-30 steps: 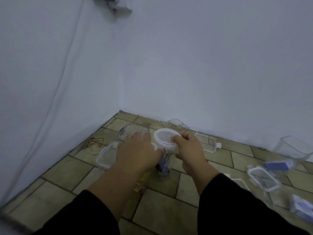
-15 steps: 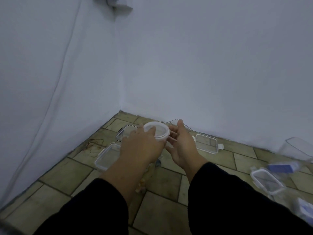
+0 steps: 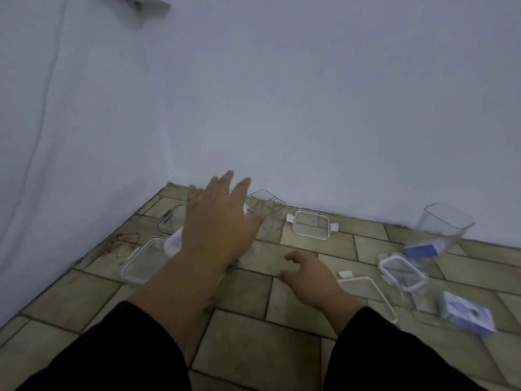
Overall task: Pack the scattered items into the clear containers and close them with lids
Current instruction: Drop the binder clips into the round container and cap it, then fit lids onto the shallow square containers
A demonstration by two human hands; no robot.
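My left hand (image 3: 218, 221) reaches forward with fingers spread and holds nothing. Just left of its wrist a white round lid (image 3: 172, 243) pokes out; what lies under it is hidden by my forearm. Lower down, my right hand (image 3: 308, 273) hovers over the tiled floor (image 3: 248, 331), fingers loosely curled and empty. Behind my left fingers stands a clear divided container (image 3: 266, 204). A tall clear container (image 3: 448, 222) leans by the wall at the right, with a blue-labelled item (image 3: 423, 248) below it.
Clear lids lie scattered: one with white clips (image 3: 311, 227) near the wall, one at the left (image 3: 142, 261), a dark-rimmed one (image 3: 171, 220), one at the right (image 3: 400, 268), one beside my right wrist (image 3: 366, 287). A blue-and-white box (image 3: 466, 314) lies at far right. White walls meet in the corner.
Both hands held the white round lid over the container; now they have let go. My left hand has stretched forward and opened, my right hand has dropped back and down.
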